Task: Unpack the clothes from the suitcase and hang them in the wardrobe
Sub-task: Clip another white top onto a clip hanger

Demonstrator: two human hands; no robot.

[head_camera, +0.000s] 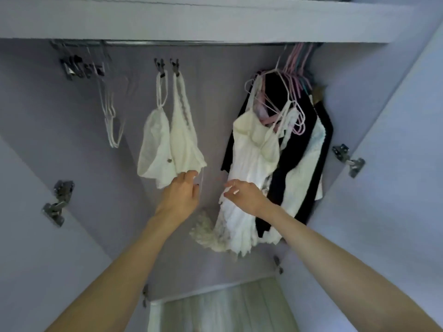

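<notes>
A: Start nearest. What are the hands doing?

B: Both arms reach up into the wardrobe (395, 116). The left hand (181, 195) has its fingers curled at the hem of the cream knit top (185, 140); it seems to pinch the edge, though the fingertips are partly hidden. The right hand (244, 195) pinches the side of the white slip dress (247, 168), thumb and fingers closed on the fabric.

A: And beyond them?

B: The knit top hangs from a clip hanger (176, 65), just beside a sheer white top (155, 142). The dress hangs in front of dark garments (309, 140) on pink hangers (296, 65). All are on the rail (191, 43); spare white hangers (111, 116) hang to the left.

A: So which step?

B: Hanging looks done here; I'd judge this is straightening. Next calls for letting go and returning to the suitcase, which isn't in view.
</notes>
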